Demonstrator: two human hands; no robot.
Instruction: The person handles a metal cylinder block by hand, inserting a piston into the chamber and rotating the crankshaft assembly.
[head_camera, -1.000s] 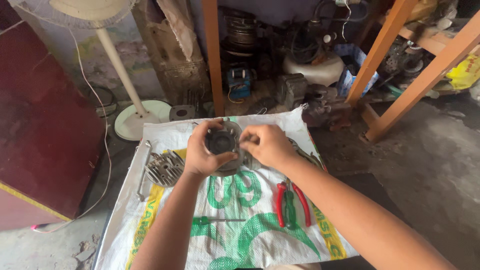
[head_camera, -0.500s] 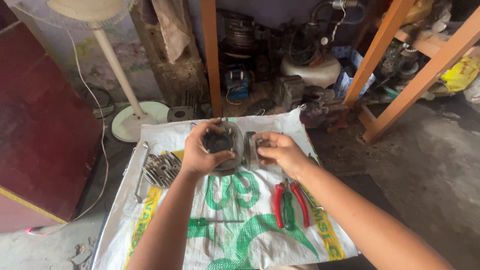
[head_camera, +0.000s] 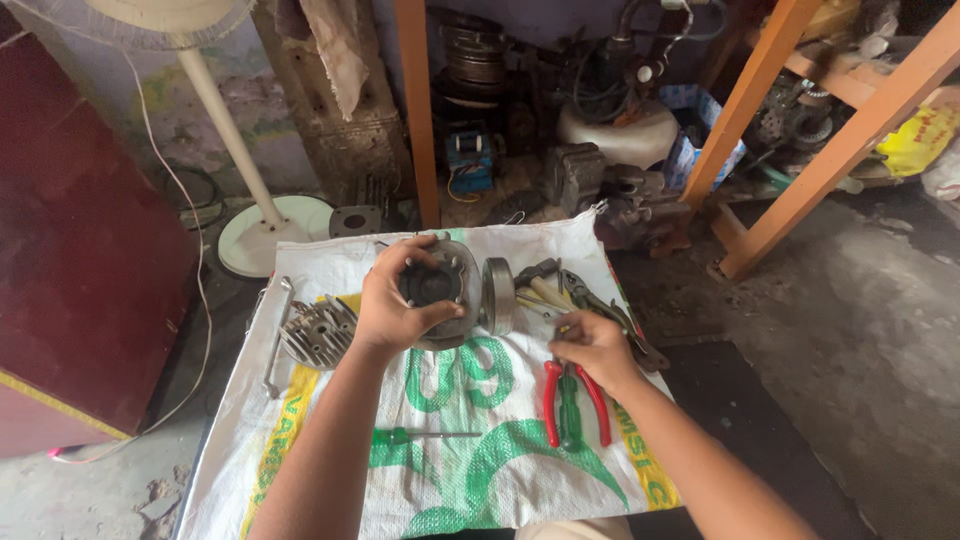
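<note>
Now left hand (head_camera: 395, 305) clasps the cylinder (head_camera: 440, 290) — right hand (head_camera: 592, 350) curls on pliers (head_camera: 572, 400).

Engine cylinder (head_camera: 440, 290) in left hand (head_camera: 395, 310): dull grey cast metal, matt, grimy. Finned cylinder head (head_camera: 318, 333): same rough cast metal. Round disc part (head_camera: 498, 295): brushed metal, slight sheen. Pliers (head_camera: 575, 400) under right hand (head_camera: 592, 348): glossy red plastic handles, dark steel. Screwdriver (head_camera: 425, 435): green plastic handle, thin metal shaft. Sack (head_camera: 470, 470): woven plastic cloth, white with green print, creased. Floor (head_camera: 850, 380): rough grey concrete. Frame legs (head_camera: 800, 150): painted orange wood, matt. Fan stand (head_camera: 262, 235): smooth white plastic.
</note>
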